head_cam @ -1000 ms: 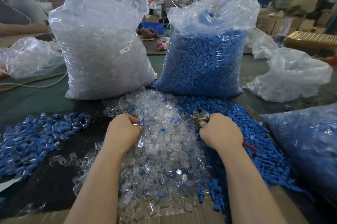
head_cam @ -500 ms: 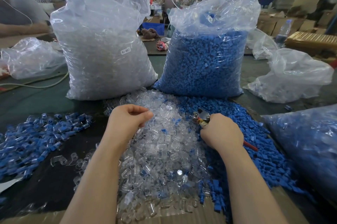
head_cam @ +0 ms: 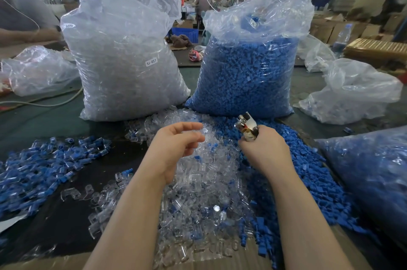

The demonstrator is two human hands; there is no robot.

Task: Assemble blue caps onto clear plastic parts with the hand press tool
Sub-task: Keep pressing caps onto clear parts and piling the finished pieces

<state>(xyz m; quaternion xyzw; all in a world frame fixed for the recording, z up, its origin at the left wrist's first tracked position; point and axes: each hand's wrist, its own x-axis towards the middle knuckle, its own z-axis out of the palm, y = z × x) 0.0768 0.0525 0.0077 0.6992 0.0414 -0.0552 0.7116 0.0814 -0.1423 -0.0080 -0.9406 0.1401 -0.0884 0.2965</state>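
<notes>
Blue caps (head_cam: 308, 173), clear parts (head_cam: 204, 181)

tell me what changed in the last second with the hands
The left hand lifted off the pile of clear parts, pinching a clear part at its fingertips. The right hand rose slightly, still gripping the press tool. Both bags and the blue caps stayed put.

Glossy clear plastic parts (head_cam: 204, 181), matt blue caps (head_cam: 308, 170), shiny metal press tool (head_cam: 246, 125)
</notes>
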